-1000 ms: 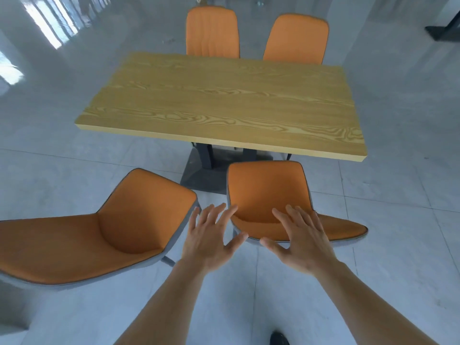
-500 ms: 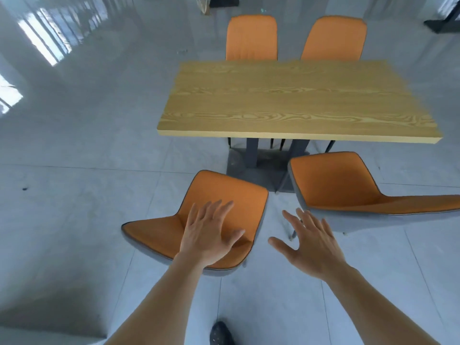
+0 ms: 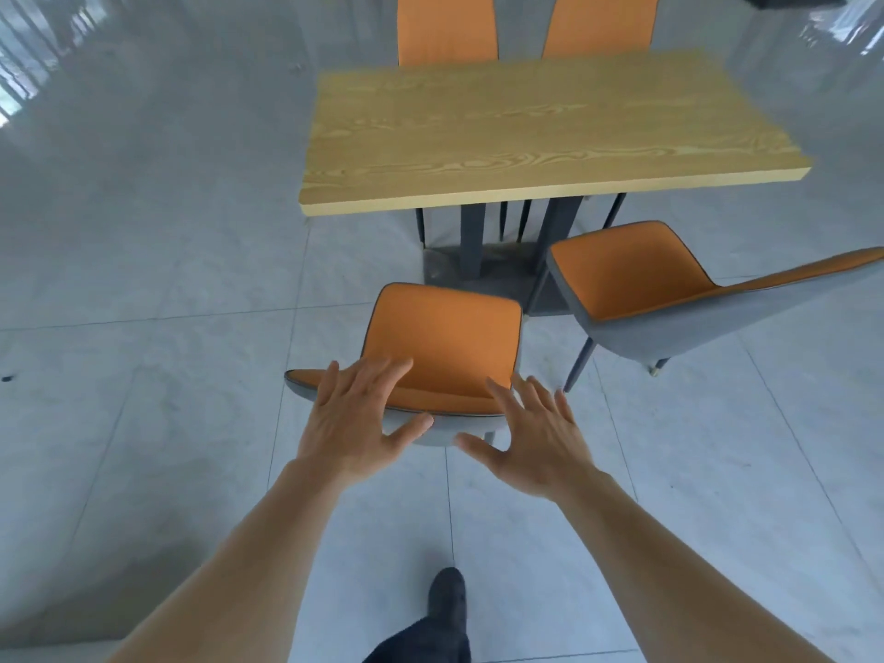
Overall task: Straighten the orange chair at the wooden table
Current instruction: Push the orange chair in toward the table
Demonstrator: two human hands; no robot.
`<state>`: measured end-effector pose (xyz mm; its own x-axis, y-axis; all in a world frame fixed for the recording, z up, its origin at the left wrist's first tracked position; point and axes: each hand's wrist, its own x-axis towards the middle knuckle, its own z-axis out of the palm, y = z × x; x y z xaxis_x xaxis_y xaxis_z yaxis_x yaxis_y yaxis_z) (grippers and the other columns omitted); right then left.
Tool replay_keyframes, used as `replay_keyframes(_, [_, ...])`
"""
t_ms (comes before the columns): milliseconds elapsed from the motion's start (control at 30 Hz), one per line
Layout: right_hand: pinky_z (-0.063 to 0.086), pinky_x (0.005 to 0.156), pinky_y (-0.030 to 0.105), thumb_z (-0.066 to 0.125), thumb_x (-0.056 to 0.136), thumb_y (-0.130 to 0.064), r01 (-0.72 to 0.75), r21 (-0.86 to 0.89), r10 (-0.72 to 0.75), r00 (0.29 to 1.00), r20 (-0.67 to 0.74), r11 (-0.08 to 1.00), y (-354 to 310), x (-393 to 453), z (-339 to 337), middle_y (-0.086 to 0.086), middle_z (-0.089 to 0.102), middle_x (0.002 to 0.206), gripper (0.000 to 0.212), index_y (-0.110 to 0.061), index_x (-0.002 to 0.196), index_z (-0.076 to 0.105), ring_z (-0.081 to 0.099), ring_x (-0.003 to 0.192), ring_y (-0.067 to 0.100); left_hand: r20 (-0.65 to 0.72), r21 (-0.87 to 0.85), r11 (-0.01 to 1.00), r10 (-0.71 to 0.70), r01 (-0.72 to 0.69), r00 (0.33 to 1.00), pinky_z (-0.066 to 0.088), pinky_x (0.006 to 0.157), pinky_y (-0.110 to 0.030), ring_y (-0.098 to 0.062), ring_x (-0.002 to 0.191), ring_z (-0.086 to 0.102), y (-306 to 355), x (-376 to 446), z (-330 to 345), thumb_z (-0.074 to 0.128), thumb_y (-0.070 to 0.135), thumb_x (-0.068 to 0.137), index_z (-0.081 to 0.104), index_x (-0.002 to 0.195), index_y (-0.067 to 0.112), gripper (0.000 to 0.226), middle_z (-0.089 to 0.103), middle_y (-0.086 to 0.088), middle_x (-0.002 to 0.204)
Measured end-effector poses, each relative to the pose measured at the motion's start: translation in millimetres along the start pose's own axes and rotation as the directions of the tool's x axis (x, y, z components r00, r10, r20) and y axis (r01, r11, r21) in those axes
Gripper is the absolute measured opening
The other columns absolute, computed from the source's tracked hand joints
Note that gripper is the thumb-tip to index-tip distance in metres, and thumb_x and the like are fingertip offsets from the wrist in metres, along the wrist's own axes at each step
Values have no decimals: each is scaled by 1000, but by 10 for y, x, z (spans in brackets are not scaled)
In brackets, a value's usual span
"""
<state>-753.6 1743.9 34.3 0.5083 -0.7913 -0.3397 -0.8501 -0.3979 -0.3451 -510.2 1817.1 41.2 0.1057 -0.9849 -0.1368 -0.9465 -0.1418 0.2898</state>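
Observation:
An orange chair (image 3: pixel 445 337) with a grey shell stands on the floor in front of the wooden table (image 3: pixel 526 131), pulled back from the table's near edge, its backrest toward me. My left hand (image 3: pixel 356 416) is spread over the left part of the backrest's top edge, fingers apart. My right hand (image 3: pixel 531 435) hovers open just beside the backrest's right corner. Whether either hand touches the chair is unclear.
A second orange chair (image 3: pixel 669 289) stands to the right, turned at an angle, close to the first. Two more orange chairs (image 3: pixel 447 28) (image 3: pixel 600 23) are tucked in at the table's far side. The floor is grey tile. My dark shoe (image 3: pixel 447 595) shows below.
The view has swung left and closer, so the left chair now lies straight ahead. Both open hands have come to its backrest, the right hand moving in from the gap between the chairs.

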Motion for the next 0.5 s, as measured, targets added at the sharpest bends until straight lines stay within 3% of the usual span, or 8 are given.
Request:
replay_keyframes(200, [8,128,53,34,84,-91,-42,-12,42,999,-1,999,-376,92,315,1,12,173,102,-32,163,13,2,159,26,13,-17,1000,27,-27,1000,7,126,-45,-18,154,12,-479,-58,46,36,83,89,20,158,42,82,27,7,166])
replay_keyframes(333, [15,125,55,35,86,-87,-104,-29,101,992,-75,994,-610,311,474,1,27,167,96,-29,162,21,18,155,28,48,-27,999,45,-44,998,4,127,-46,-20,156,15,-874,66,99,34,85,89,21,158,40,83,28,5,167])
replay_keyframes(500, [23,120,57,33,81,-92,-134,2,132,977,-166,991,-594,472,536,-1,53,148,95,-30,151,46,39,141,29,52,-48,990,137,-134,989,22,123,-39,-14,140,42,-1127,357,125,37,91,82,49,145,39,82,52,13,149])
